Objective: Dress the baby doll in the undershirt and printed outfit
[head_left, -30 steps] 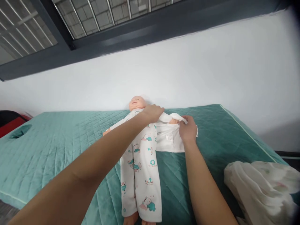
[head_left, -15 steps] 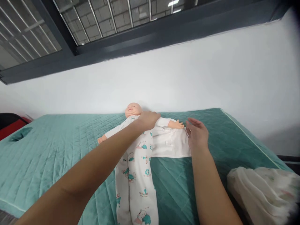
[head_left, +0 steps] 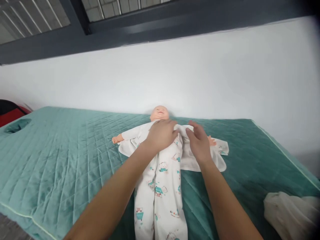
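Note:
A baby doll (head_left: 160, 112) lies face up with its arms stretched out, its body in white clothes (head_left: 163, 173) printed with teal pictures. Under its torso a white garment (head_left: 191, 160) is spread to both sides. A printed sleeve (head_left: 222, 146) sticks out beyond the doll's hand on the right. My left hand (head_left: 163, 133) rests on the doll's upper chest, fingers curled at the cloth near the shoulder; its fingertips are partly hidden. Over the doll's arm on the right is my right hand (head_left: 199, 141), thumb and fingers slightly apart beside the white sleeve.
A green quilted mattress cover (head_left: 75, 160) lies under everything, with a hole (head_left: 17, 126) at its left end. Behind runs a white wall (head_left: 150, 80) below a dark window frame (head_left: 160, 25). A pale cloth bundle (head_left: 291, 211) is at the lower right, a red-and-black item (head_left: 11, 115) far left.
My right hand has come inward from beyond the doll's hand to above its arm. The white garment's printed sleeve now shows past that hand. The view has shifted left and down.

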Available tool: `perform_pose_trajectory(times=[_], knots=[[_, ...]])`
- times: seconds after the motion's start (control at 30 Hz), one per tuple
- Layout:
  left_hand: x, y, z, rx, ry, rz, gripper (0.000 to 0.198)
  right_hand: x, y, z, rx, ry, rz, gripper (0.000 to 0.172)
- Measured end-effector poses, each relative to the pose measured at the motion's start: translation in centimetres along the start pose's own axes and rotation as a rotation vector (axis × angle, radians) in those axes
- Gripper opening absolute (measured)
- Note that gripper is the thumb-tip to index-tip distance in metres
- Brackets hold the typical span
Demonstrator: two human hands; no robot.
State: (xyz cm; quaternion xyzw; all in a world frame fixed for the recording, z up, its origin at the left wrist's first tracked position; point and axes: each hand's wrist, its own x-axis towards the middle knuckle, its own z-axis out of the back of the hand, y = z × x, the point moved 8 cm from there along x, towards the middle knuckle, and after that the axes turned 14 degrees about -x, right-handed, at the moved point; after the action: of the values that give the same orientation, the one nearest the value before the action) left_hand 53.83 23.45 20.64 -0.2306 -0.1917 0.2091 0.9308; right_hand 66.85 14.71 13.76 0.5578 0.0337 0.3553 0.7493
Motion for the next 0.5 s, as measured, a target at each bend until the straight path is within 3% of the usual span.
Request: perform_pose_trajectory(times=[0.1, 0.17, 0.23, 0.3, 0.5], knots=[[-4.7, 5.4, 2.6, -0.341, -0.248, 0.088, 0.036, -1.3, 1.9, -2.3, -0.016, 0.194, 0.048, 0.043], [-6.9, 9.1, 2.3, -0.545, -0.313, 0.177, 0.042, -2.4, 3.3, -3.6, -0.002, 0.306, 0.075, 0.048], [-7.7, 11.5, 1.5, -0.667, -0.323, 0.241, 0.049, -3.2, 4.0, -4.5, -0.005, 0.387, 0.074, 0.054], [-7.5, 12.2, 1.0, -0.697, -0.305, 0.255, 0.052, -3.5, 3.8, -4.9, -0.011, 0.417, 0.031, 0.061], [-6.2, 10.5, 1.3, -0.67, -0.182, 0.198, 0.047, -3.0, 2.7, -5.2, -0.017, 0.441, -0.039, 0.069]])
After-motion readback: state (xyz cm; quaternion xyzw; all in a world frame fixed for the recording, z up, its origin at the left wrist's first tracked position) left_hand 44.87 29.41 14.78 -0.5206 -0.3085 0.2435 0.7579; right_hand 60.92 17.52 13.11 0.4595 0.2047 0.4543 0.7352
